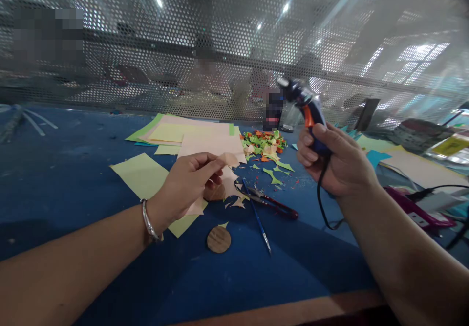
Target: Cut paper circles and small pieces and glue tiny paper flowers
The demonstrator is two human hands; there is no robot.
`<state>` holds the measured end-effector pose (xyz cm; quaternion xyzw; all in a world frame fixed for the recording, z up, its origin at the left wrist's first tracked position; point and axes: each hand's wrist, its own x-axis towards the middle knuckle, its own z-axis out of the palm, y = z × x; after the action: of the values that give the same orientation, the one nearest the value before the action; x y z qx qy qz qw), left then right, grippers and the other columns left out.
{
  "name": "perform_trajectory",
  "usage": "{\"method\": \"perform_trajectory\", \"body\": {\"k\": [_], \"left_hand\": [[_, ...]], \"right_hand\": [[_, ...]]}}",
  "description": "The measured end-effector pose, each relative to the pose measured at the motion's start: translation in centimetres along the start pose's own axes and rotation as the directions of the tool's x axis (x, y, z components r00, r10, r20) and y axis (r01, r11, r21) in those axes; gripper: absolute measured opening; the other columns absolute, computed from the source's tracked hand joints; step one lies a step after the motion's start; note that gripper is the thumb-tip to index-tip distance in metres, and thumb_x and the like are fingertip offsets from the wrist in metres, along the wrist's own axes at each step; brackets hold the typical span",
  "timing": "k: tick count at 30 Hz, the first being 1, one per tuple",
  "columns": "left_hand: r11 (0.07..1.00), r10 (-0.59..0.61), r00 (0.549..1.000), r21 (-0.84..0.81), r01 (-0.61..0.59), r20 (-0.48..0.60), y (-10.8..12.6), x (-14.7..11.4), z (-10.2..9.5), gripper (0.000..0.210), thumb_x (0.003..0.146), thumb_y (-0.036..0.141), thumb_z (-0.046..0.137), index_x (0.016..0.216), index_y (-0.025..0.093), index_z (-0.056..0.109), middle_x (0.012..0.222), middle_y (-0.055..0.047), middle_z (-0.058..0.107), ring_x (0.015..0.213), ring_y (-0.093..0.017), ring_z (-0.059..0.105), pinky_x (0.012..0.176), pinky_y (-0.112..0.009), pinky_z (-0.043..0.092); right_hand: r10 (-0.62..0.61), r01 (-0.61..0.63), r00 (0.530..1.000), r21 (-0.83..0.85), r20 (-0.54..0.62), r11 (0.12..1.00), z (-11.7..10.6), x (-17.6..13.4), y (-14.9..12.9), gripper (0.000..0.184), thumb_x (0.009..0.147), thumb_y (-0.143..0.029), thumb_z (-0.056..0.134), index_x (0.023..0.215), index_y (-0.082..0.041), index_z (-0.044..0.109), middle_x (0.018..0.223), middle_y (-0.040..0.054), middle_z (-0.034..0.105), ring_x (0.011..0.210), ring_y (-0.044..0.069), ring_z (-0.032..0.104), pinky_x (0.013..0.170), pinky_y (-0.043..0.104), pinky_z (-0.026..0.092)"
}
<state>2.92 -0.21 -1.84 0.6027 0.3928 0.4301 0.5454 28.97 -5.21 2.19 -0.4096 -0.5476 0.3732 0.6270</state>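
Observation:
My left hand (194, 182) pinches a small pale peach paper piece (230, 159) between thumb and fingers. In my right hand (335, 162), raised above the table, is a dark blue glue gun (309, 108) with an orange trigger; its nozzle points up and to the left, and its black cord hangs down. Beneath my left hand lie pale peach paper (230, 182) with cut edges and a brown piece (215, 193), partly hidden by my fingers. A round brown disc (219, 239) lies on the blue table nearer to me.
Paper sheets (205, 130) are stacked behind my left hand, beside a heap of coloured scraps (266, 142). Scissors (273, 204) and a blue paintbrush (258, 218) lie between my hands. A magenta power strip (417, 211) sits right; a perforated metal panel (227, 37) rises behind.

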Motion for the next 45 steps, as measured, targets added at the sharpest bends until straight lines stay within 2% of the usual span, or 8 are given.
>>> {"method": "perform_trajectory", "body": {"k": [3,10,17,23,27,30,35,45], "left_hand": [[1.0,0.006,1.0,-0.006,-0.006,0.011,-0.2,0.1,-0.1,0.018,0.082,0.035,0.072,0.076,0.018,0.071,0.07,-0.001,0.063,0.062,-0.011,0.056,0.056,-0.021,0.045],[1.0,0.002,1.0,-0.03,-0.001,0.025,-0.4,0.1,0.0,0.017,0.081,0.034,0.075,0.076,0.018,0.071,0.07,-0.001,0.063,0.06,-0.01,0.055,0.055,-0.022,0.044],[1.0,-0.008,1.0,-0.025,0.008,0.012,-0.1,0.0,0.2,0.02,0.079,0.035,0.075,0.071,0.017,0.069,0.067,-0.001,0.061,0.059,-0.011,0.053,0.055,-0.023,0.044],[1.0,-0.006,1.0,0.014,0.006,0.03,-0.4,0.2,0.1,0.02,0.082,0.037,0.071,0.077,0.018,0.071,0.069,-0.001,0.061,0.061,-0.011,0.055,0.056,-0.023,0.044],[0.999,0.024,0.999,0.04,-0.025,0.034,-0.5,0.2,0.0,0.018,0.083,0.035,0.071,0.079,0.018,0.072,0.069,-0.001,0.062,0.061,-0.011,0.055,0.058,-0.023,0.045],[0.994,0.048,0.999,0.1,-0.05,0.027,-0.3,0.1,-0.1,0.016,0.082,0.033,0.07,0.08,0.017,0.073,0.069,-0.001,0.063,0.061,-0.011,0.056,0.059,-0.023,0.046],[0.97,0.081,0.996,0.229,-0.084,0.022,-0.1,-0.1,-0.2,0.02,0.085,0.036,0.067,0.081,0.018,0.072,0.067,-0.001,0.064,0.062,-0.012,0.058,0.059,-0.023,0.047],[0.89,0.162,0.987,0.43,-0.154,0.019,0.4,-0.4,-0.5,0.025,0.086,0.04,0.066,0.074,0.018,0.069,0.061,0.001,0.065,0.054,-0.011,0.059,0.054,-0.022,0.043]], "right_hand": [[-0.017,0.017,1.0,0.046,-0.006,0.999,0.0,-0.1,-0.1,0.027,0.083,-0.04,0.07,0.076,-0.025,0.048,0.079,-0.0019,0.042,0.057,0.01,0.037,0.051,0.027,0.038],[-0.105,0.102,0.994,-0.117,-0.022,0.988,0.4,-0.4,-0.7,0.033,0.089,-0.055,0.058,0.076,-0.027,0.044,0.072,-0.0015,0.033,0.057,0.015,0.035,0.053,0.031,0.037],[-0.083,0.083,0.997,-0.004,-0.006,0.997,0.5,-0.6,-1.2,0.031,0.086,-0.055,0.065,0.078,-0.029,0.05,0.065,-0.0031,0.032,0.052,0.015,0.036,0.046,0.03,0.03],[-0.067,0.067,0.997,0.0,0.023,0.998,0.3,-0.6,-0.5,0.019,0.083,-0.037,0.073,0.085,-0.028,0.056,0.066,-0.0043,0.034,0.051,0.012,0.041,0.044,0.027,0.028],[-0.031,0.043,0.996,-0.161,0.081,0.986,0.4,-0.5,0.5,0.022,0.083,-0.034,0.072,0.073,-0.024,0.055,0.06,-0.0034,0.044,0.051,0.012,0.046,0.05,0.029,0.036],[0.034,0.019,0.99,-0.371,0.137,0.929,0.5,-0.6,1.4,0.026,0.086,-0.036,0.068,0.067,-0.021,0.057,0.055,-0.0017,0.053,0.051,0.013,0.047,0.051,0.029,0.037],[0.124,0.02,0.976,-0.646,0.177,0.763,1.0,-0.8,2.3,0.029,0.083,-0.039,0.068,0.063,-0.02,0.06,0.054,0.0007,0.059,0.051,0.014,0.052,0.05,0.029,0.04],[0.026,0.146,0.981,-0.82,0.193,0.554,1.1,-1.0,3.0,0.031,0.084,-0.039,0.064,0.06,-0.023,0.052,0.05,-0.0021,0.052,0.049,0.014,0.047,0.047,0.028,0.035]]}}
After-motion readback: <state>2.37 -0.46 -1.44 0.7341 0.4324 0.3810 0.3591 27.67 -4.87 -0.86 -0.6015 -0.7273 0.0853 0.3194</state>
